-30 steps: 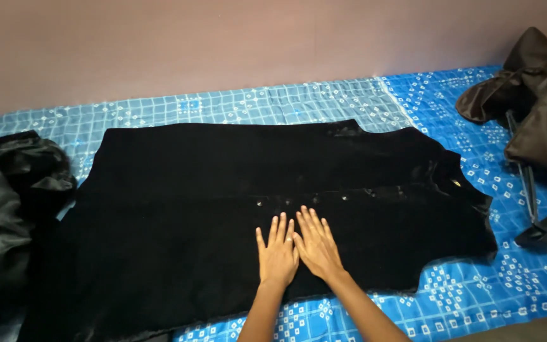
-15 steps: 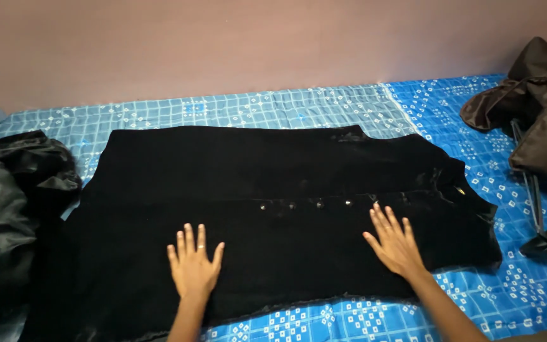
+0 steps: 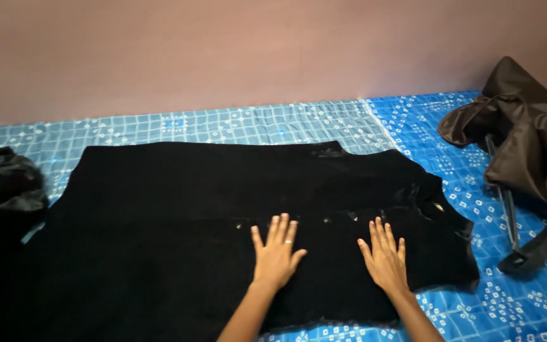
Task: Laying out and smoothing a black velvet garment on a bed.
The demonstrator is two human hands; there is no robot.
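My left hand (image 3: 276, 252) lies flat, palm down, fingers spread, on the black velvet garment (image 3: 178, 221); it grasps nothing. My right hand (image 3: 385, 258) lies likewise flat and open on the same cloth, to the right, apart from the left. The garment is spread across the blue patterned bedsheet (image 3: 223, 120), collar end to the right, a row of small buttons (image 3: 327, 219) just beyond my fingertips. A dark brown bag (image 3: 530, 145) sits at far right. A crumpled black cloth (image 3: 1, 193) lies at left.
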